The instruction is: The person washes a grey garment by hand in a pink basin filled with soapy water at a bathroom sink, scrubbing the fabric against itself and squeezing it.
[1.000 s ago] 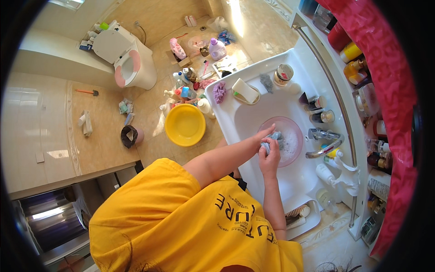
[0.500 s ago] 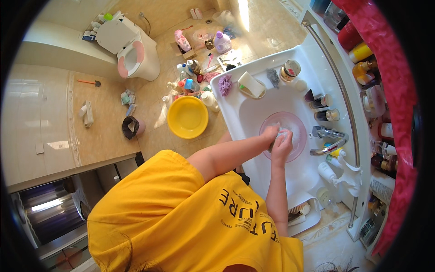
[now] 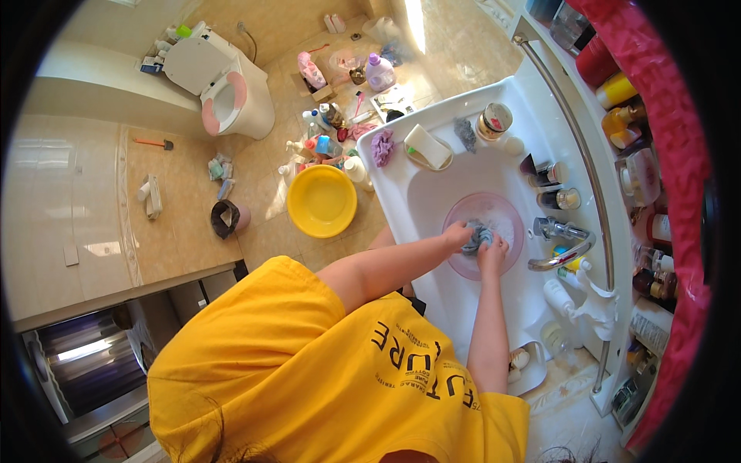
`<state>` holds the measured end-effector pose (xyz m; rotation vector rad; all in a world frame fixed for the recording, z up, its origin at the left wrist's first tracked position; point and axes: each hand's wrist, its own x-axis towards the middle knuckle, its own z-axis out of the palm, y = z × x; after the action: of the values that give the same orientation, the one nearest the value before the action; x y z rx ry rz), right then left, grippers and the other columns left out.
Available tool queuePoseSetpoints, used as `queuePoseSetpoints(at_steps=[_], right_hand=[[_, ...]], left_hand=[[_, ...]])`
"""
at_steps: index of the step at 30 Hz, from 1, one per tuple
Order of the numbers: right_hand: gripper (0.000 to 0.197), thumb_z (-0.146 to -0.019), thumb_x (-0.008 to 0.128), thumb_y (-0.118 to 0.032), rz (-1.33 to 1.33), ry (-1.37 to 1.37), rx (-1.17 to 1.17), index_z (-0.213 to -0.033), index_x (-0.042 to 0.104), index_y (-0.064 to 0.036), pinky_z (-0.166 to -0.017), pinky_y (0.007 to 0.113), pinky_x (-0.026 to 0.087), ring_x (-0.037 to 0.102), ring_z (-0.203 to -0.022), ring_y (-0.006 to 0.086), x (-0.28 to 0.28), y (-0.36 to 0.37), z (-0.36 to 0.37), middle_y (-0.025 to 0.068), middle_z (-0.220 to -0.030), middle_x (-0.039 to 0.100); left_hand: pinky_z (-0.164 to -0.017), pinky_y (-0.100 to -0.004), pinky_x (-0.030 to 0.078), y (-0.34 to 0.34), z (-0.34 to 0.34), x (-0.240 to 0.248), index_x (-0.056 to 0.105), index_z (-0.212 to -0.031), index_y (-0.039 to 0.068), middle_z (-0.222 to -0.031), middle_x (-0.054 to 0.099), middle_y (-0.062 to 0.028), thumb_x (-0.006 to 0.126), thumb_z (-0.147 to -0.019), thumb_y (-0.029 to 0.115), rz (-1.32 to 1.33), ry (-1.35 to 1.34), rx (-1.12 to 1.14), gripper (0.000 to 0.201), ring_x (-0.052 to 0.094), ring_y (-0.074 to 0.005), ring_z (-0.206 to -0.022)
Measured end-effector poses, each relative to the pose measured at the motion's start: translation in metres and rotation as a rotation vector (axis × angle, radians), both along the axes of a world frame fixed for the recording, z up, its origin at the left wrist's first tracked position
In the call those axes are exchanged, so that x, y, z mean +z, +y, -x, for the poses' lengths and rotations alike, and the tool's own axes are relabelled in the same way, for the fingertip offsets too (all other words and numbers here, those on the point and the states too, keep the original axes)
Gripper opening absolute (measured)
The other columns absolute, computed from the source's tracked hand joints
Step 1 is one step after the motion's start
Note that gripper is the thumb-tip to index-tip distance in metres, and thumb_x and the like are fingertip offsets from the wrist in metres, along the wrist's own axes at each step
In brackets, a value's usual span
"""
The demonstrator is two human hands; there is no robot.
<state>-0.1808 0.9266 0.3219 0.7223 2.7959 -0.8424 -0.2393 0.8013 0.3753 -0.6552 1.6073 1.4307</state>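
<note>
A wet grey-blue cloth (image 3: pixel 477 236) is bunched up inside a pink translucent basin (image 3: pixel 463 267), with suds and water around it. My left hand (image 3: pixel 461 234) grips the cloth's left side, its fingers closed. On the right side, my right hand (image 3: pixel 492 250) pinches the same cloth. Both hands are within the basin's rim, close together but apart. Part of the cloth is hidden by the fingers. The basin rests in the white sink (image 3: pixel 432 189).
A chrome faucet (image 3: pixel 567 245) reaches over the sink from the right. On the sink's far ledge are a soap dish (image 3: pixel 429 147), a purple scrunchie (image 3: pixel 382 147) and a jar (image 3: pixel 494 121). A yellow basin (image 3: pixel 321 201) and several bottles stand on the floor at left.
My hands have moved apart, and the cloth, mostly hidden before, now shows spread between them. My right hand has shifted slightly right and down.
</note>
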Motion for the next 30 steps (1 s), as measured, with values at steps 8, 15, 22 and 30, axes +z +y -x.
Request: queuePoseSetpoints(at_steps=[8, 15, 22, 30], right_hand=[[0.056, -0.074, 0.051, -0.014, -0.093, -0.488, 0.322, -0.125, 0.032, -0.0223, -0.091, 0.045, 0.032, 0.031, -0.115, 0.037, 0.016, -0.04, -0.004, 0.0145, -0.133, 0.02], [0.045, -0.065, 0.054, -0.001, -0.08, -0.12, 0.234, -0.108, 0.047, -0.0123, -0.084, 0.042, 0.038, 0.044, -0.1, 0.0383, -0.036, -0.019, -0.017, 0.0172, -0.113, 0.042], [0.022, -0.062, 0.043, 0.004, 0.255, 0.26, 0.043, -0.079, 0.055, -0.0032, -0.073, 0.038, 0.041, 0.052, -0.08, 0.0312, 0.0, -0.006, 0.006, 0.0148, -0.077, 0.054], [0.015, -0.067, 0.038, 0.002, 0.412, 0.543, 0.163, -0.073, 0.052, -0.0009, -0.069, 0.035, 0.042, 0.052, -0.074, 0.0283, 0.118, -0.066, 0.015, 0.0123, -0.076, 0.051]], left_hand=[[-0.063, -0.0333, 0.047, -0.018, 0.007, 0.002, 0.055, -0.089, 0.005, -0.08, 0.055, -0.0081, 0.048, -0.077, 0.019, -0.173, -0.12, 0.049, 0.02, 0.055, -0.0198, -0.071], [-0.064, -0.0294, 0.048, -0.024, 0.013, 0.0, 0.055, -0.089, 0.002, -0.084, 0.058, -0.0089, 0.043, -0.081, 0.019, -0.165, -0.154, 0.03, 0.022, 0.057, -0.0196, -0.072], [-0.078, -0.044, 0.042, -0.019, 0.008, -0.012, 0.048, -0.106, 0.007, -0.097, 0.055, -0.0093, 0.048, -0.079, 0.033, -0.048, -0.181, 0.087, 0.037, 0.054, -0.0252, -0.087], [-0.07, -0.0374, 0.043, -0.03, 0.015, -0.001, 0.047, -0.092, 0.013, -0.083, 0.054, -0.0039, 0.049, -0.079, 0.045, -0.691, -0.368, 0.252, 0.034, 0.053, -0.0193, -0.077]])
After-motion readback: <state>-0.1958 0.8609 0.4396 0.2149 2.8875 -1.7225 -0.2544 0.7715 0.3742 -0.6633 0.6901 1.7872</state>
